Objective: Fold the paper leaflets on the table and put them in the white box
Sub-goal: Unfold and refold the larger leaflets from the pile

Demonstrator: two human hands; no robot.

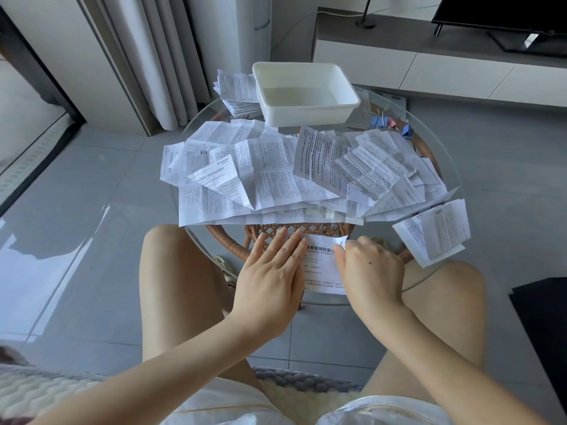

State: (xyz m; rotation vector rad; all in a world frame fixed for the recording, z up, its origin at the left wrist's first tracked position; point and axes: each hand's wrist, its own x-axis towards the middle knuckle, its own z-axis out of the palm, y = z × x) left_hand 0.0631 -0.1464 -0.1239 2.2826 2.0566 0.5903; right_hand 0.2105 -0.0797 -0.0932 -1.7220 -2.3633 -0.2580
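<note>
Left hand [273, 271]: one, lower centre of the frame; lies flat with fingers straight and together, pressing the leaflet [322, 265] onto the surface [435, 139], probably to stop it sliding.
Right hand [371, 268]: one, just right of the left; fingers curled, pinching the leaflet's upper right corner, seemingly to turn it over for a fold.
Leaflet: one in work, at the near edge between both hands.
Pile [276, 173]: unfolded leaflets at mid-frame, overlapping too much to count.
Stack [236, 90]: leaflets upper centre, left of the box [306, 116]; number unclear.
Box: one, white, upper centre, beyond the pile; no leaflets visible inside.
Clips [395, 124]: several, right of the box.
</note>
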